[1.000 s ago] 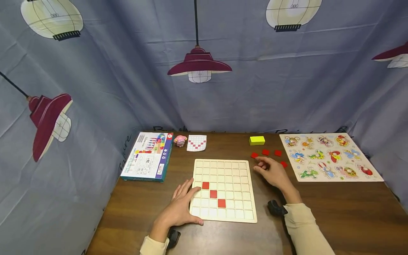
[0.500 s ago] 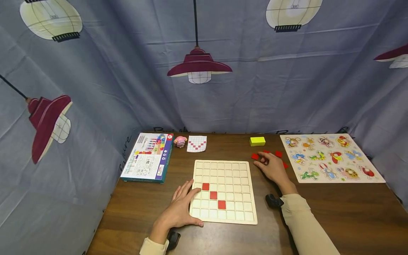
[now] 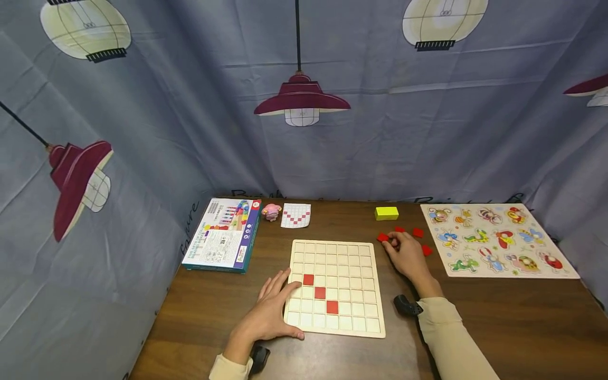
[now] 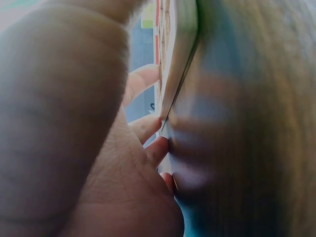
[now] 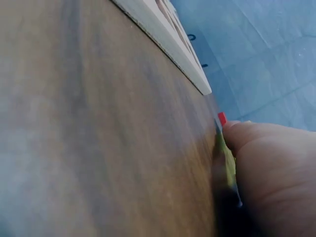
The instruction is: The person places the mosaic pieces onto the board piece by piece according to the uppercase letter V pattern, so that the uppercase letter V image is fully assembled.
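At the near edge of the table [image 3: 199,322], the left hand [image 3: 268,311] lies flat with straight fingers on the near left corner of the grid board [image 3: 353,330], pinning it (three red tiles already sit in a diagonal on it). Beyond the board's far right corner, the right hand [image 3: 406,253] curls its fingertips over a loose red tile [image 3: 382,237]; whether it is actually pinched cannot be told. More red tiles [image 3: 418,232] lie around it, the yellow block [image 3: 387,212] farther back. A shallow pinch could probably flick the thin tile away or nudge its neighbours.
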The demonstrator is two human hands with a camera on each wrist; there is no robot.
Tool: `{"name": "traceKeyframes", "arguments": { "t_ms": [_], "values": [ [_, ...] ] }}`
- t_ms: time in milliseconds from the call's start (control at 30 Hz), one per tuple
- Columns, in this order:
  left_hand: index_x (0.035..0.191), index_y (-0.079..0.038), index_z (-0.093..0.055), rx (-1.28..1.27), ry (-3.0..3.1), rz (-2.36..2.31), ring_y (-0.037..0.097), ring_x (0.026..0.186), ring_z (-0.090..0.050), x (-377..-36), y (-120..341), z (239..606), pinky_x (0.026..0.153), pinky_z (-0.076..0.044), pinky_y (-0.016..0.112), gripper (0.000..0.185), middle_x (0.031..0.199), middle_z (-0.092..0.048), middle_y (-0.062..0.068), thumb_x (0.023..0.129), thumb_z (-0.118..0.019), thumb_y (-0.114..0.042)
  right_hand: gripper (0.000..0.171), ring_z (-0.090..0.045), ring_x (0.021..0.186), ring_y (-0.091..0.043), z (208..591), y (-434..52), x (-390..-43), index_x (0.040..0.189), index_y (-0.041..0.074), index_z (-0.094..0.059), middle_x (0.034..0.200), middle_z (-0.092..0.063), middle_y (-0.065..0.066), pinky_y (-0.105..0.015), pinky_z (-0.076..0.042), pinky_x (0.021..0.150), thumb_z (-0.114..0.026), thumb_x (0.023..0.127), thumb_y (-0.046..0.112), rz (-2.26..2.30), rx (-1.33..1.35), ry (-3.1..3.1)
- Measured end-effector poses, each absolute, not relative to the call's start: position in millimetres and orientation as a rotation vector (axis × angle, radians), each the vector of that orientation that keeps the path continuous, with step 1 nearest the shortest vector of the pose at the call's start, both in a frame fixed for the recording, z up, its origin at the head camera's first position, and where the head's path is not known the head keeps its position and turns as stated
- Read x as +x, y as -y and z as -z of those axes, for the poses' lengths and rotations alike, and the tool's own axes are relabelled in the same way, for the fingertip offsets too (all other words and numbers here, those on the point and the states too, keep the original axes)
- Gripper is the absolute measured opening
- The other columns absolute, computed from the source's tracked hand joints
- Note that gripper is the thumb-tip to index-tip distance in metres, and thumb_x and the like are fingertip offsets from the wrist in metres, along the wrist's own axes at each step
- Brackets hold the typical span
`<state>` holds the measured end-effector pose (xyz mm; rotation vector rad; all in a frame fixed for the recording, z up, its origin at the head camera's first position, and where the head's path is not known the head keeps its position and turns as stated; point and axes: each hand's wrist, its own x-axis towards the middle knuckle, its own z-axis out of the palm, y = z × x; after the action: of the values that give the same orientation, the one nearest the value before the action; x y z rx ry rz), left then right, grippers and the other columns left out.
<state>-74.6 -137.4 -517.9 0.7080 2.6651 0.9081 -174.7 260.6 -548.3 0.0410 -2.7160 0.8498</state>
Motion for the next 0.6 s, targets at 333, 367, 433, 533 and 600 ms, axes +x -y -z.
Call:
{"name": "traceKeyframes", "arguments": {
  "t_ms": [333, 367, 433, 533, 600],
  "values": [
    [0.149, -0.019, -0.048, 0.708, -2.675, -0.902, 0.038, 0.158, -0.014, -75, 138, 519, 0.127, -0.009, 0.062, 0.110, 0.171, -0.017, 0.013, 0.057, -0.095, -0.055, 0.025, -0.050, 0.076, -0.016, 531, -247, -156, 0.111, 0.001, -0.069, 0.086, -0.057, -0.005, -0.025, -0.040, 0.066, -0.072, 0.096, 0.020, -0.967, 0.069, 2.675],
    [0.149, -0.019, -0.048, 0.703, -2.671, -0.901, 0.038, 0.159, -0.013, -75, 138, 519, 0.127, -0.008, 0.061, 0.110, 0.171, -0.016, 0.012, 0.057, -0.096, -0.055, 0.025, -0.050, 0.076, -0.016, 527, -244, -154, 0.111, 0.000, -0.069, 0.086, -0.057, -0.005, -0.024, -0.041, 0.066, -0.072, 0.095, 0.020, -0.973, 0.079, 2.667],
    [0.150, -0.020, -0.047, 0.692, -2.660, -0.896, 0.037, 0.159, -0.012, -74, 138, 519, 0.127, -0.007, 0.060, 0.111, 0.172, -0.014, 0.011, 0.057, -0.095, -0.056, 0.025, -0.050, 0.075, -0.015, 518, -236, -149, 0.111, 0.000, -0.069, 0.086, -0.057, -0.005, -0.022, -0.041, 0.064, -0.073, 0.095, 0.018, -0.992, 0.106, 2.654],
    [0.150, -0.020, -0.047, 0.690, -2.657, -0.899, 0.037, 0.159, -0.012, -74, 138, 519, 0.127, -0.007, 0.060, 0.111, 0.172, -0.015, 0.011, 0.057, -0.095, -0.056, 0.023, -0.049, 0.075, -0.014, 505, -218, -141, 0.110, 0.001, -0.069, 0.085, -0.056, -0.003, -0.021, -0.041, 0.064, -0.075, 0.093, 0.015, -1.018, 0.161, 2.630],
    [0.150, -0.021, -0.046, 0.683, -2.653, -0.893, 0.036, 0.159, -0.012, -73, 138, 520, 0.127, -0.007, 0.059, 0.111, 0.172, -0.014, 0.010, 0.057, -0.095, -0.056, 0.023, -0.050, 0.075, -0.013, 497, -202, -135, 0.109, 0.001, -0.070, 0.084, -0.055, -0.002, -0.021, -0.043, 0.064, -0.077, 0.091, 0.013, -1.035, 0.211, 2.616]
  ]
}}
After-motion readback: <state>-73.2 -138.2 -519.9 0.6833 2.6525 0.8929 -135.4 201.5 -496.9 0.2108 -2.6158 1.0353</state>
